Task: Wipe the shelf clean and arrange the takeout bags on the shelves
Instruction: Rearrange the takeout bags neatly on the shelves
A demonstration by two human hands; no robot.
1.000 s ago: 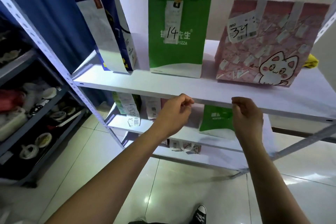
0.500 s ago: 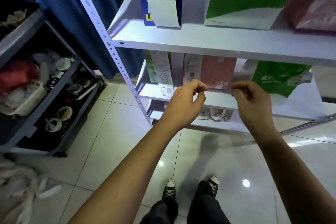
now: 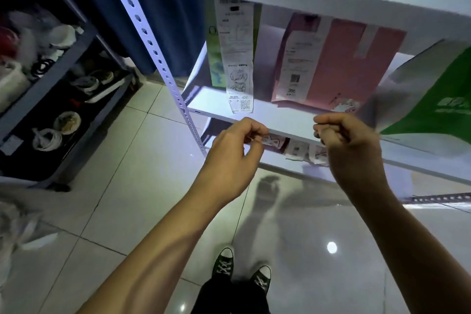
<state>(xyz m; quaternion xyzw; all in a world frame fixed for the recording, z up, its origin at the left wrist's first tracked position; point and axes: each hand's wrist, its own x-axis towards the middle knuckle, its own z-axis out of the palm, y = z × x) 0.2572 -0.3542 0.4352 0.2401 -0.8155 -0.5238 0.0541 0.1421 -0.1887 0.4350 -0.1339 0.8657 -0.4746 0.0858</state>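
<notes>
**A:** As you stand before the white shelf unit (image 3: 288, 130), how much of the job do you reckon is behind you?

**B:** Judge it from what sits there. On the middle shelf you have a pale green bag (image 3: 214, 58) with a long receipt (image 3: 238, 58) hanging down its front, a pink bag (image 3: 341, 64) standing just beside it, and a green bag (image 3: 433, 99) tilted at the right end. More bags (image 3: 298, 148) show on the shelf below, only partly, behind your hands. So your arranging looks well along.

**A:** And your hands?

**B:** Your left hand (image 3: 234, 155) is raised in front of the middle shelf's front edge, fingers curled with the thumb meeting the fingertips. Your right hand (image 3: 351, 145) is curled into a loose fist near the same edge. Neither shows a cloth or a bag handle; whether you pinch something small I cannot tell, and whether either hand touches the edge I cannot tell.

**A:** What is left for you, then?

**B:** Probably tidying: the green bag leans and could be set upright. Of the wiping you get little evidence; the bare shelf surface looks clean, but no cloth is in view. A dark rack (image 3: 63, 79) of clutter at your left is no part of it.
</notes>
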